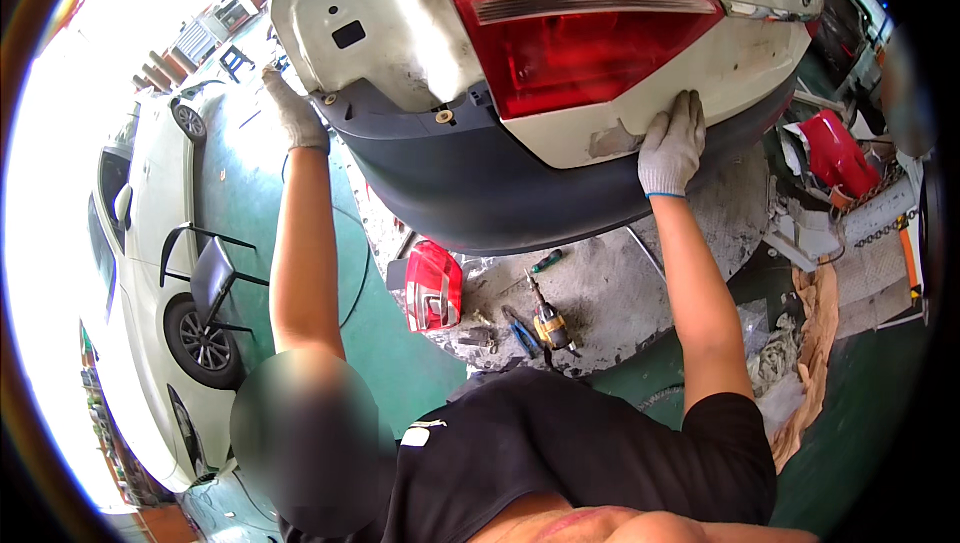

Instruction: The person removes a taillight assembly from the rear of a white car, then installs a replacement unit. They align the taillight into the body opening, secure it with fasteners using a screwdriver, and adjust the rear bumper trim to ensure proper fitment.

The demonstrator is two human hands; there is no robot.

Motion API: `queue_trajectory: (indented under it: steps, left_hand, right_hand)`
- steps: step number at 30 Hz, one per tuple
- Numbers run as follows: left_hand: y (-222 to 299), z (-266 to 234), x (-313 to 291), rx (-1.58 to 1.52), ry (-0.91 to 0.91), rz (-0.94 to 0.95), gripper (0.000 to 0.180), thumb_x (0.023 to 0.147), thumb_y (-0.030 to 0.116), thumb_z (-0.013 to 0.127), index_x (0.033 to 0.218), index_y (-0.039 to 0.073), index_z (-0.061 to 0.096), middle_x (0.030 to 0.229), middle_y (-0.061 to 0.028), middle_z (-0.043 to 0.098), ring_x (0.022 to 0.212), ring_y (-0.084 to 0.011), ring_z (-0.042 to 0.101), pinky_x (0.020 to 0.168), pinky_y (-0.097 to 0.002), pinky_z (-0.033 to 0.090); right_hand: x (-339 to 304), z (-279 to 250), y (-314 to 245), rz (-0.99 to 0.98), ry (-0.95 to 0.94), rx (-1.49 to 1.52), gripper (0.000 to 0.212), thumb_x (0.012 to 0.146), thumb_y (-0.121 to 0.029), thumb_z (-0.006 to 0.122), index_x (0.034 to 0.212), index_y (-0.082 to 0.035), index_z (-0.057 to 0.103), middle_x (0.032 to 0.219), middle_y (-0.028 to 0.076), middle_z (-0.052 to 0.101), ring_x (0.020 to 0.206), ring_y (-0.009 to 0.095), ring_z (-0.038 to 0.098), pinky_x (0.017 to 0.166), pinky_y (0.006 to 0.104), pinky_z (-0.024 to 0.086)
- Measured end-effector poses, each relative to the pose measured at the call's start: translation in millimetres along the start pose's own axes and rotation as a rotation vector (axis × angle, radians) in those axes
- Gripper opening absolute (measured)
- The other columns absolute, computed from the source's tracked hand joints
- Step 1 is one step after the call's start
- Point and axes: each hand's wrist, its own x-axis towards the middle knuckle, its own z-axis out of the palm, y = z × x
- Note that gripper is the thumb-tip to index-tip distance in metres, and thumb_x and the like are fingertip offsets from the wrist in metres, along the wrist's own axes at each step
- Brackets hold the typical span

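Observation:
A white car's rear end fills the top of the view, with a red tail light (570,33) and a rear bumper (480,183) that is white above and dark grey below. My left hand (295,108), in a grey work glove, grips the bumper's left corner where it meets the body. My right hand (672,143), also gloved, lies flat with fingers straight on the white bumper skin just below the tail light, next to a scuffed patch. Both arms are stretched out in front of my black shirt.
On the concrete floor under the bumper lie a loose red tail light (432,286), a green-handled screwdriver (546,261), blue pliers (520,331) and a yellow tool (550,326). A white car (150,243) and a black chair (210,278) stand left. Red parts (835,153) and cardboard (815,343) lie right.

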Motion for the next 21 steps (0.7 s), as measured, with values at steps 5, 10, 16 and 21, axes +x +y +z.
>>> queue_trajectory:
  steps: [5, 10, 16, 21]
  left_hand:
    - [23.3, -33.4, 30.6, 0.058, -0.057, 0.197, 0.085, 0.112, 0.071, 0.037, 0.166, 0.006, 0.042, 0.163, -0.0173, 0.054, 0.146, -0.0323, 0.059, 0.121, -0.0475, 0.045]
    - [-9.7, 15.5, 10.9, 0.27, -0.023, 0.362, 0.069, 0.112, 0.063, 0.046, 0.154, 0.009, 0.054, 0.144, -0.0165, 0.064, 0.131, -0.0301, 0.064, 0.1, -0.0429, 0.055]
    - [22.5, 18.0, -66.5, -0.288, -0.213, -0.191, 0.066, 0.115, 0.066, 0.043, 0.149, 0.013, 0.061, 0.127, -0.0074, 0.069, 0.112, -0.0174, 0.066, 0.1, -0.0334, 0.056]
    - [19.8, -4.0, -147.8, 0.388, -0.24, 0.139, 0.059, 0.118, 0.031, 0.04, 0.17, 0.002, 0.038, 0.161, -0.0202, 0.058, 0.144, -0.0346, 0.057, 0.124, -0.0431, 0.04]
  right_hand:
    - [-0.7, -6.1, 8.8, -0.019, 0.019, -0.028, 0.058, 0.109, -0.03, 0.053, 0.155, 0.005, 0.054, 0.163, 0.027, 0.053, 0.151, 0.047, 0.048, 0.125, 0.0558, 0.039]
    - [-0.2, 2.3, -4.8, 0.01, 0.0, -0.025, 0.059, 0.109, -0.031, 0.051, 0.157, 0.005, 0.053, 0.164, 0.028, 0.052, 0.152, 0.047, 0.047, 0.126, 0.0556, 0.038]
    - [1.3, -1.1, -4.0, 0.026, -0.115, -0.021, 0.062, 0.11, -0.031, 0.05, 0.158, 0.008, 0.05, 0.166, 0.031, 0.048, 0.156, 0.047, 0.043, 0.13, 0.0532, 0.034]
    - [-5.8, 2.8, 36.8, -0.075, -0.06, -0.076, 0.062, 0.116, -0.035, 0.042, 0.159, 0.009, 0.049, 0.166, 0.032, 0.048, 0.156, 0.047, 0.044, 0.131, 0.0536, 0.032]
